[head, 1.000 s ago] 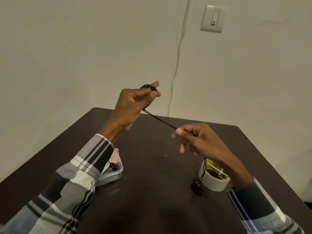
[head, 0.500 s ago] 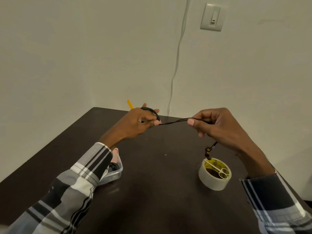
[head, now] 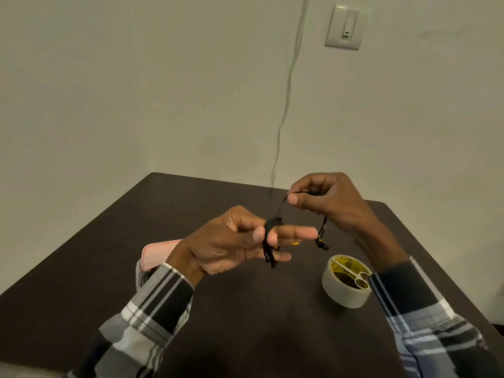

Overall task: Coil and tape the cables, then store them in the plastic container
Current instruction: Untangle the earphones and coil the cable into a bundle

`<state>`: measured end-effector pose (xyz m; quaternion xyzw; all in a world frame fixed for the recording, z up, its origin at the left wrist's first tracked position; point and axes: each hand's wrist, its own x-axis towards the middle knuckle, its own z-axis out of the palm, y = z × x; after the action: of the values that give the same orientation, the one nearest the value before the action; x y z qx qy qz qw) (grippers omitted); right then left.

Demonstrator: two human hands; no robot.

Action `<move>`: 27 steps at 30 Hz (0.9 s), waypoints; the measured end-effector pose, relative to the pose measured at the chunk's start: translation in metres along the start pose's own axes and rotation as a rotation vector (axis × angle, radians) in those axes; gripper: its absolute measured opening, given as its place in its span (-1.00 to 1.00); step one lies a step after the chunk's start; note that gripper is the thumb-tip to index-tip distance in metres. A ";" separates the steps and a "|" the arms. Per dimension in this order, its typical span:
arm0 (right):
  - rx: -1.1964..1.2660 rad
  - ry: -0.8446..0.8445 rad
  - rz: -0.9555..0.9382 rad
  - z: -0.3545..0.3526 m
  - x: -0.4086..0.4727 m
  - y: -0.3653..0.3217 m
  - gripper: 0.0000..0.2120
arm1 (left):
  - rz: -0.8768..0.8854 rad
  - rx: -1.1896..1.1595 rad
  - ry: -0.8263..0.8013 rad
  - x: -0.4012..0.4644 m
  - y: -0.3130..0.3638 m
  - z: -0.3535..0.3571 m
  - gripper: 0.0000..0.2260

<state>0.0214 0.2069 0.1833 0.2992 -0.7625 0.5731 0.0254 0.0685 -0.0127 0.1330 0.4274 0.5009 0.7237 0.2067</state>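
Note:
A thin black cable [head: 270, 236] is wound in several loops around the outstretched fingers of my left hand [head: 231, 241], thumb pressed on the coil. My right hand [head: 330, 203] pinches the free strand just above and to the right, and the cable's end with its small plug [head: 323, 242] dangles below that hand. A roll of tape [head: 345, 289] stands on the table at the right with small scissors [head: 357, 276] lying across its top. The plastic container [head: 140, 271] with a pink lid [head: 158, 252] sits behind my left wrist, mostly hidden.
The dark table [head: 245, 323] ends in a far edge close to the wall. A thin white wire [head: 283, 113] runs down the wall behind the table, and a light switch [head: 345, 25] is mounted at the upper right.
My left hand has turned palm up and dropped toward me, with more cable wound on its fingers. My right hand has moved closer, above the left, and the free strand is shorter.

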 end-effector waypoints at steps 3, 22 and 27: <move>0.144 0.010 0.097 0.014 -0.001 0.019 -0.92 | 0.159 -0.120 0.017 0.006 0.004 0.004 -0.86; -0.482 -0.030 0.151 0.050 -0.032 0.040 -0.89 | 0.176 0.411 0.744 0.011 -0.002 -0.019 -0.79; -0.725 -0.184 0.111 0.061 -0.038 0.033 -0.81 | 0.196 0.344 0.785 0.016 -0.004 -0.020 -0.79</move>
<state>0.0551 0.1740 0.1190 0.2790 -0.9300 0.2374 0.0300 0.0425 -0.0105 0.1333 0.1939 0.6119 0.7533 -0.1430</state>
